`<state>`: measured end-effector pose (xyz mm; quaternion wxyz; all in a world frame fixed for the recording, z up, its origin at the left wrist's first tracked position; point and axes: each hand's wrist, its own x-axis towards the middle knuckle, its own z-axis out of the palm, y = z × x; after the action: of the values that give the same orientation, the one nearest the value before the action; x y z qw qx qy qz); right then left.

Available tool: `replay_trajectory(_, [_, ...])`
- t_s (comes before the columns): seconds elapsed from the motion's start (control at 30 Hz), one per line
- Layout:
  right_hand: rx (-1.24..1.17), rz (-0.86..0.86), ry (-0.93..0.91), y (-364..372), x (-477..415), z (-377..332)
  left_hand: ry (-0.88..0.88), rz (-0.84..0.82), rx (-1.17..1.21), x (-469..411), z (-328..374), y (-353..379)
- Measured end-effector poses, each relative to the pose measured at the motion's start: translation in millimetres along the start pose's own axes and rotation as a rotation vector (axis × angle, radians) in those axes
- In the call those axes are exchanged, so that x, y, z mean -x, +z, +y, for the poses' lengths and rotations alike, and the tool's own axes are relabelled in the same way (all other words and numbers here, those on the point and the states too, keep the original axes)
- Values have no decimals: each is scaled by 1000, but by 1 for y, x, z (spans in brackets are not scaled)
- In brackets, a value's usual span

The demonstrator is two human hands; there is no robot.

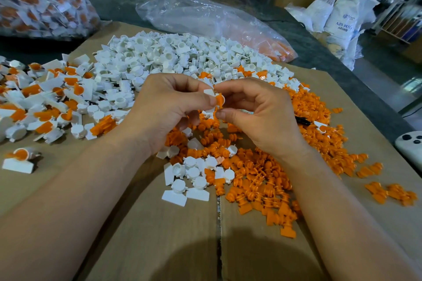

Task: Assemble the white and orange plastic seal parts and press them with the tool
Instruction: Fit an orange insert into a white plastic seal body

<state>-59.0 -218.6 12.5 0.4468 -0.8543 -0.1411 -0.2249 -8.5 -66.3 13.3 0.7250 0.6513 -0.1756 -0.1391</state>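
Two hands are meeting in the middle of the frame. Your left hand (169, 107) is curling its thumb and fingers round a small white part (209, 93). Your right hand (258, 116) is pinching an orange part (220, 99) between its thumb and first finger. The orange part is touching the white part, right between your fingertips, up above the cardboard (159, 235). I cannot tell if the two are pushed all the way together.

Behind your hands, a white pile (173, 57) is lying across the upper middle of the frame. An orange pile (262, 180) is spreading under your right hand and down toward the lower right. A few loose white bits (191, 173) are sitting between your wrists.

At the left, joined pieces (45, 102) are lying in a heap, white with orange showing. One lone joined piece (19, 159) is lying apart from them at the lower left.

A clear bag (205, 18) is lying at the upper middle with orange bits inside. A full bag (38, 0) is filling the upper left corner. A thin black thing (302, 120) is poking out of the orange pile at the right, and I cannot tell what it is.
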Motion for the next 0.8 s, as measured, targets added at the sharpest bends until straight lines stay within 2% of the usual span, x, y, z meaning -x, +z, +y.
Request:
replay_trajectory(0.37, [-9, 52, -95, 1, 0, 1, 26, 7, -18, 1, 0, 2])
replay_trajectory(0.8, [115, 101, -169, 1, 0, 5, 51, 26, -35, 2, 1, 4])
